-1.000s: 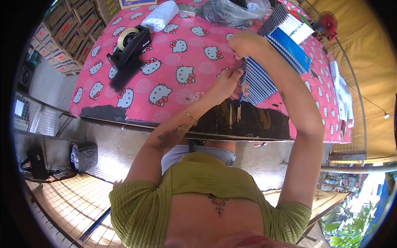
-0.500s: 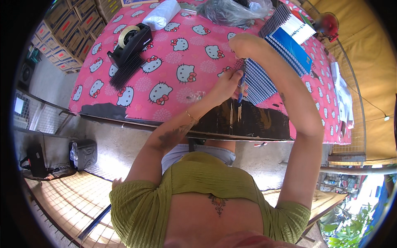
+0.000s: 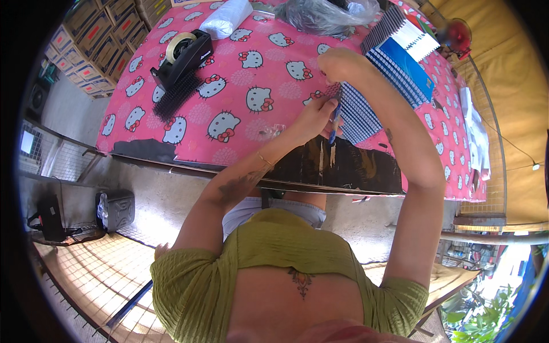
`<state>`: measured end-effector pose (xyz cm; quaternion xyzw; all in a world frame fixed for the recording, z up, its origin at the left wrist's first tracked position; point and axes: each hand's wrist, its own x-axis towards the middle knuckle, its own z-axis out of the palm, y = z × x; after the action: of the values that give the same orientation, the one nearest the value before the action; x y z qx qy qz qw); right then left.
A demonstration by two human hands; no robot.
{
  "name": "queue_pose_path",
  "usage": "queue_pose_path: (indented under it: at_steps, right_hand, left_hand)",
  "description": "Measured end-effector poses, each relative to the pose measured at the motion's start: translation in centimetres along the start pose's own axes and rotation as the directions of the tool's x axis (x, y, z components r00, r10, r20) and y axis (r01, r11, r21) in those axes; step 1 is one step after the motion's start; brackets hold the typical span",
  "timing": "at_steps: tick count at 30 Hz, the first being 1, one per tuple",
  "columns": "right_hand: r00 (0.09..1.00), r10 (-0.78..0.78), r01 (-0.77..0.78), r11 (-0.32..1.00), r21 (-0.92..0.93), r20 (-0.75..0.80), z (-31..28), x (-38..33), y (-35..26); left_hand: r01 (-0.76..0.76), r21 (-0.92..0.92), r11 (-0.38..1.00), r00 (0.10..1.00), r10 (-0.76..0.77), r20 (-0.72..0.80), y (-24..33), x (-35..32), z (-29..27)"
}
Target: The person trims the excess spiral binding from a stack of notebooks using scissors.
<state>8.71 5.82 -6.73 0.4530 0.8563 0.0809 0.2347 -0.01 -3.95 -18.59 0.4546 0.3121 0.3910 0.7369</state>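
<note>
My left hand [image 3: 320, 117] is closed, its thumb pressed on a thin blue piece [image 3: 335, 127] seen edge-on; its exact kind does not show. Just above, my right hand [image 3: 338, 64] bends inward with curled fingers, mostly hidden behind its own back and wrist. What it grips cannot be made out. Beside both hands, partly under my right forearm, lies a row of blue-and-white spiral binding coils [image 3: 359, 117]. A blue-covered notebook [image 3: 409, 67] and white spiral-bound pages [image 3: 416, 41] rest beyond that forearm.
A black tape dispenser [image 3: 186, 60] stands at the left by black coils [image 3: 178, 97]. Behind are a white roll [image 3: 226, 20] and clear plastic bags [image 3: 326, 17]. The pink table cover [image 3: 200, 153] is torn at the near edge. Cartons [image 3: 91, 48] are stacked far left.
Both hands keep nearly the same place and grip. The whole view has shifted very slightly; nothing on the table has visibly moved.
</note>
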Motion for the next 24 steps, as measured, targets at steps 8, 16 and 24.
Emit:
queue_pose_path:
  at_steps: [8,16,24]
  right_hand:
    - [1.000,-0.009,0.010,0.999,0.035,-0.009,0.4,-0.6,0.4]
    - [1.000,-0.018,0.018,1.000,0.021,0.011,0.4,-0.3,-0.4]
    - [0.998,0.030,-0.032,0.999,0.038,0.060,0.9,-0.1,-0.2]
  left_hand:
    - [-0.040,0.086,0.995,0.999,0.039,0.008,-0.3,0.4,-0.1]
    - [0.026,-0.022,0.999,0.999,-0.026,-0.029,-1.2,0.2,-0.4]
    - [0.010,0.037,0.999,0.999,-0.008,-0.046,-0.8,0.7,0.2]
